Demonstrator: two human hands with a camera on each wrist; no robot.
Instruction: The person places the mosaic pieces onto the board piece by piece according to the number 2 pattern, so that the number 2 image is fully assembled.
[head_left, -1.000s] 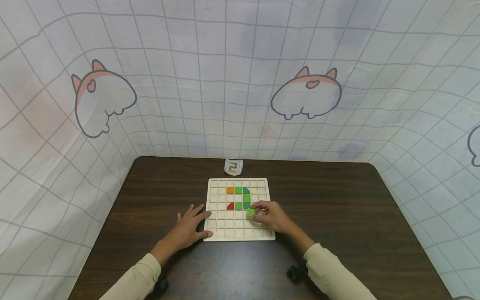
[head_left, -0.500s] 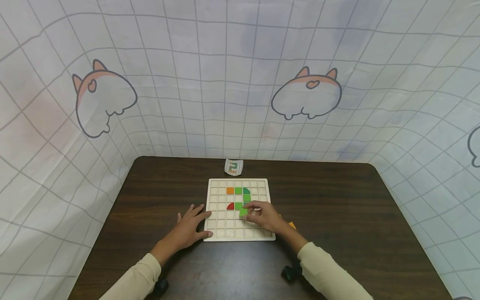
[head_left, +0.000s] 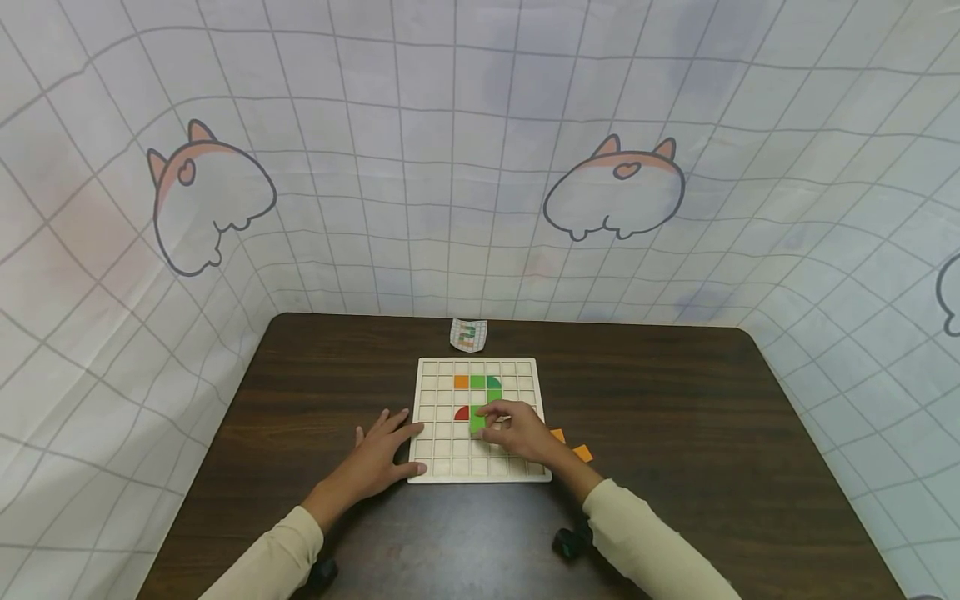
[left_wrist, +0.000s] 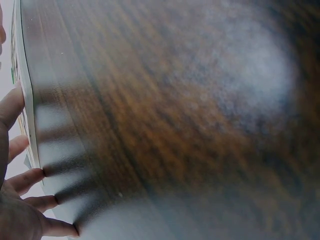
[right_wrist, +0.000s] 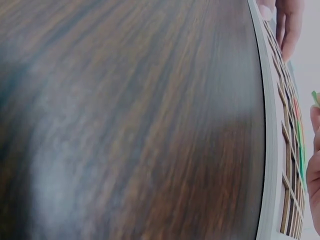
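Note:
A cream square board (head_left: 442, 472) with a raised grid lies on the dark table. My left hand (head_left: 375, 457) rests at its left edge, fingers spread, thumb and a fingertip on the rim. Above the board, my right hand (head_left: 517, 429) pinches a green square tile (head_left: 477, 426) between thumb and fingers; in the right wrist view the tile (right_wrist: 314, 96) shows above the grid. Set in the cells are an orange square (head_left: 461, 382), a green square (head_left: 477, 382), a dark green quarter-round (head_left: 493, 382) and a red quarter-round (head_left: 462, 413). My right hand hides cells at the board's right.
Two orange tiles (head_left: 582, 453) lie on the table right of the board, beside my right wrist. A small paper card (head_left: 468, 335) with a coloured grid figure sits behind the board. Patterned white cloth (head_left: 420, 208) encloses the table (head_left: 675, 417).
My right hand has moved left across the board with the green tile, from below the dark green quarter-round towards the red one. Orange tiles have come into sight behind it. My left hand stays put.

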